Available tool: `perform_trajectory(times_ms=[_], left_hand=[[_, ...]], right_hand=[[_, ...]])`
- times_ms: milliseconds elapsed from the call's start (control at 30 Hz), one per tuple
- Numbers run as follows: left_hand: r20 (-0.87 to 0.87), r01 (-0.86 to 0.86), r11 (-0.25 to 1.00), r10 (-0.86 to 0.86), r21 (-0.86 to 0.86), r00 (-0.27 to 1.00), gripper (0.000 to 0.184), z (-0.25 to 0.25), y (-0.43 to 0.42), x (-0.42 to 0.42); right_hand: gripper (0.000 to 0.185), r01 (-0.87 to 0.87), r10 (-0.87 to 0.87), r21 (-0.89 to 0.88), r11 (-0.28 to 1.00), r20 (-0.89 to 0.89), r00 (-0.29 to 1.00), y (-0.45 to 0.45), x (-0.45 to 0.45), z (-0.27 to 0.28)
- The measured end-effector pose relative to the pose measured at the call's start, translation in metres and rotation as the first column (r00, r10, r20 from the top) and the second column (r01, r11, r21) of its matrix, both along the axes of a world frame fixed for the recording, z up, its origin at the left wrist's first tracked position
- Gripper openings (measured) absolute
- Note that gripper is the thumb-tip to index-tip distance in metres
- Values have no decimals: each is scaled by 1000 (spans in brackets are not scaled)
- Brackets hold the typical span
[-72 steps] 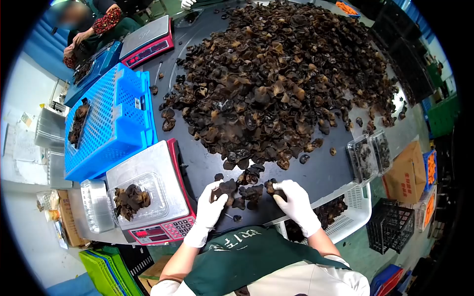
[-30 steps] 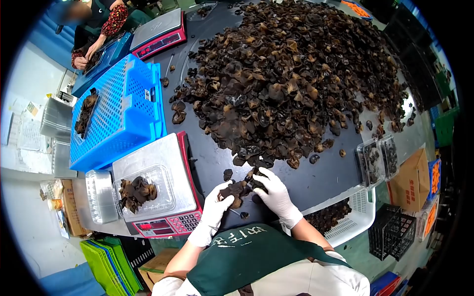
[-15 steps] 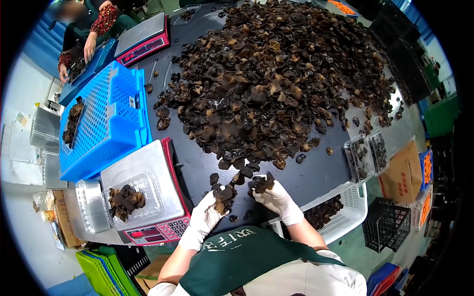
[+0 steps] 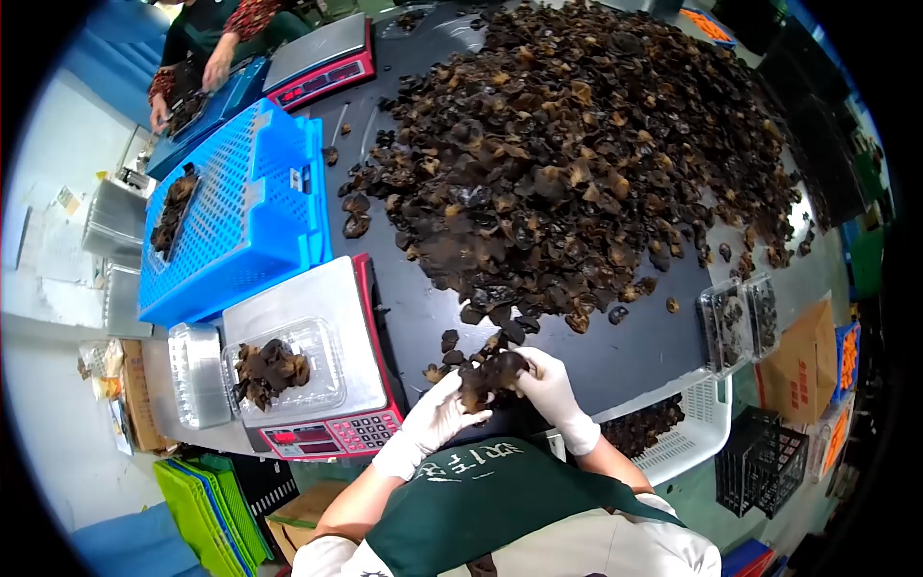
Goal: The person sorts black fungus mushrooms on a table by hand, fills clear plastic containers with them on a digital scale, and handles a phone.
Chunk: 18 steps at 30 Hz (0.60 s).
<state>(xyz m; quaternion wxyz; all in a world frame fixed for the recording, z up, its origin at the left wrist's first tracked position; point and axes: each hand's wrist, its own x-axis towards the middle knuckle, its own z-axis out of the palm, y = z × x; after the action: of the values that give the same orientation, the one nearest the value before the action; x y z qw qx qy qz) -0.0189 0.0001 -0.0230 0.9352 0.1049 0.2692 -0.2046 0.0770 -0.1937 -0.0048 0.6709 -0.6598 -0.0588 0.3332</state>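
White gloves cover both hands, close together at the near edge of the dark table. My left hand (image 4: 438, 415) is closed on dark brown fungus pieces (image 4: 478, 385). Beside it, my right hand (image 4: 546, 383) pinches another dark piece (image 4: 506, 368) against that clump. A few loose pieces (image 4: 450, 341) lie just beyond my fingers. Past them spreads a large heap of dark fungus (image 4: 558, 154). On the left, a clear plastic tray (image 4: 325, 370) with some fungus (image 4: 270, 373) in it rests on a red and silver scale (image 4: 363, 317).
An upturned blue crate (image 4: 231, 231) carries another fungus portion. Clear trays (image 4: 199, 375) are stacked left of the scale. At the right edge stand filled clear boxes (image 4: 728, 327), above a white basket (image 4: 707, 423). A co-worker's hands (image 4: 219, 63) work near a second scale (image 4: 317, 62).
My hands have come together, the right moving in towards the left with its piece. The camera view has shifted. The co-worker's near hand has lifted a little from the blue surface.
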Motion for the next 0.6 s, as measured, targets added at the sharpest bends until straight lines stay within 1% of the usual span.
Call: perform_trajectory(times_ms=[33, 67, 100, 133, 167, 233, 267, 300, 367, 400, 433, 467, 500, 533, 567, 600], left_hand=[[19, 13, 999, -13, 34, 1000, 38, 5, -2, 1], [11, -4, 998, 3, 70, 1000, 38, 13, -6, 2], [2, -21, 994, 21, 112, 1000, 38, 20, -10, 3], [98, -37, 992, 25, 120, 995, 38, 21, -9, 3], [142, -67, 963, 30, 262, 989, 38, 23, -12, 3], [148, -72, 946, 26, 315, 989, 38, 35, -9, 10], [28, -9, 944, 0, 329, 1000, 34, 46, -3, 6], [3, -27, 959, 27, 283, 1000, 36, 51, 3, 5], [13, -57, 909, 56, 413, 998, 44, 67, 9, 1], [117, -131, 904, 91, 408, 989, 49, 80, 15, 1], [146, -167, 839, 105, 518, 984, 48, 97, 24, -1], [250, -283, 341, 136, 897, 959, 49, 124, 37, -1], [239, -238, -26, 156, 971, 958, 52, 131, 49, -3], [320, -251, -374, 137, 893, 937, 50, 121, 67, -8], [482, -381, -425, 157, 821, 862, 51, 100, 90, -12], [516, -357, -613, 98, 705, 851, 55, 88, 108, -19]], right_hand=[[35, -29, 58, -138, 990, 211, 976, 4, -4, 8], [39, -40, 91, -131, 991, 411, 907, 9, -8, 6], [42, -50, 109, -115, 992, 592, 798, 13, -12, 4], [45, -116, 168, -125, 985, 615, 770, 16, -16, 12], [49, -194, 249, -156, 968, 638, 729, 16, -21, 13], [54, -260, 361, -256, 931, 740, 567, 21, -28, 23], [58, -294, 410, -291, 910, 731, 546, 20, -28, 26], [55, -316, 391, -247, 916, 727, 564, 20, -23, 38], [50, -380, 278, 41, 924, 610, 742, 14, -13, 37], [45, -304, 214, 130, 944, 459, 862, 11, -10, 41], [40, -185, 130, 132, 974, 346, 929, 8, -8, 45], [38, -89, 62, 60, 994, 353, 933, -6, -1, 43], [37, -14, 8, 11, 1000, 373, 928, -11, 9, 37], [35, 39, -35, -6, 999, 359, 933, -18, 12, 32], [32, 89, -76, -21, 996, 345, 936, -25, 15, 27], [29, 108, -84, -47, 993, 356, 931, -32, 18, 19]])
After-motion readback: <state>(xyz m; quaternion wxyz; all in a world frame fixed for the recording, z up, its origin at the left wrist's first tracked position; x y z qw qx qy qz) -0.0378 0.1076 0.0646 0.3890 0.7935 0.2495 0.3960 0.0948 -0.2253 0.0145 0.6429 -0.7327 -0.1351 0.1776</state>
